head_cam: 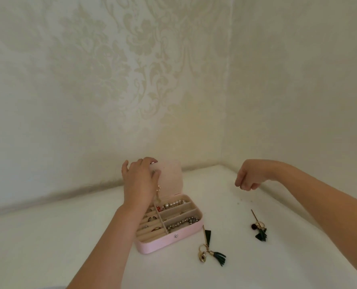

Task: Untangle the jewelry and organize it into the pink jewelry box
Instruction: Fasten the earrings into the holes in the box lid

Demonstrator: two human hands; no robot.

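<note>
The pink jewelry box (152, 246) stands open on the white table, its lid (171, 178) upright. Its compartments hold a pearl strand (174, 204), a dark bead strand (182, 223) and several rings in the left slots. My left hand (139, 182) is over the box's back left corner, touching the lid's upper edge, and a thin gold chain (158, 193) hangs from its fingers in front of the lid. My right hand (249, 177) hovers to the right of the box with curled fingers and nothing visible in it.
Two tangled clusters lie on the table (48, 236) right of the box: a gold ring with a green tassel and black triangle (208, 250), and another with a dark pompom and green tassel (259, 228). Patterned walls meet in a corner behind.
</note>
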